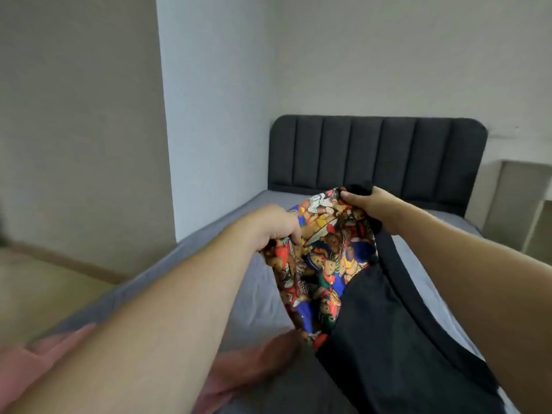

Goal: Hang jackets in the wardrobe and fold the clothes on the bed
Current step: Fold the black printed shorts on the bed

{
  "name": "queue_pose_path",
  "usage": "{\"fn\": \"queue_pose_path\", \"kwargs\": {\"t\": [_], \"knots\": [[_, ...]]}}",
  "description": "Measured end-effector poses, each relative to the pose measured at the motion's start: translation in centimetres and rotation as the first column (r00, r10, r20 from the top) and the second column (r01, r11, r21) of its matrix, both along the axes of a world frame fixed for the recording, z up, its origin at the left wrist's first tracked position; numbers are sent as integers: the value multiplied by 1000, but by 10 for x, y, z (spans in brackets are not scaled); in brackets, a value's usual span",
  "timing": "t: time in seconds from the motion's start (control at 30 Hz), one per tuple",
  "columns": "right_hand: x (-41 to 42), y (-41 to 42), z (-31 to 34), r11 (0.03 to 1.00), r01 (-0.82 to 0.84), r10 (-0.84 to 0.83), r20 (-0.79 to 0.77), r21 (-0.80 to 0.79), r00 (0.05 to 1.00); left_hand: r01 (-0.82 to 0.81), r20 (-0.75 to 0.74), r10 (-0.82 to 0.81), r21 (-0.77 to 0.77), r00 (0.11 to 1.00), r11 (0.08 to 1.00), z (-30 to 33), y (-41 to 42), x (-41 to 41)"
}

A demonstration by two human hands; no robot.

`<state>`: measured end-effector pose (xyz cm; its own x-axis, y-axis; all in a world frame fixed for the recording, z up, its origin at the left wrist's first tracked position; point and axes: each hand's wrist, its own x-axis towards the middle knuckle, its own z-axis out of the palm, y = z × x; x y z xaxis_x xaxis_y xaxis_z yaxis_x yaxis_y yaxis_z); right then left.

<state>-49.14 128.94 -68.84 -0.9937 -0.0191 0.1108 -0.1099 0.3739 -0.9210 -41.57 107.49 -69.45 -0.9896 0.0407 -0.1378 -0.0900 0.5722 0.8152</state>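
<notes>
Both hands pinch jacket (343, 264) above bed (257, 282): left grip (277, 231) closed on lining, right grip (363, 201) on collar.

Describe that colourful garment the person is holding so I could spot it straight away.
Start at the dark padded headboard and come down over the grey bed. There the left hand and right hand grip a garment held up between them. Its teddy-bear print in red, blue and yellow sets it apart from the plain black fabric beside it.

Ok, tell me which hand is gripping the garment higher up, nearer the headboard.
The right hand: it pinches the top edge of the teddy-bear print garment just in front of the dark headboard. The left hand grips the garment's edge lower, nearer the camera.
</notes>
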Motion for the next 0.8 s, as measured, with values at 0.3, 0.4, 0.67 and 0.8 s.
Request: {"fn": "queue_pose_path", "kwargs": {"t": [0.3, 0.4, 0.67, 0.8], "knots": [[5, 31, 142, 708, 6, -210, -203, -706, 956, -162, -541, -206, -555, 816, 816, 209, 36, 39], [29, 53, 145, 606, -17, -268, -224, -796, 937, -142, -527, -299, -642, 796, 754, 224, 66, 79], [169, 166, 11, 549, 38, -159, -60, -835, 985, 494, 249, -437, -585, 864, 644, 113, 191, 206], [274, 243, -132, 460, 213, -168, 151, -862, 974, 761, 519, -563, -346, 643, 549, -46, 281, 263]]}}
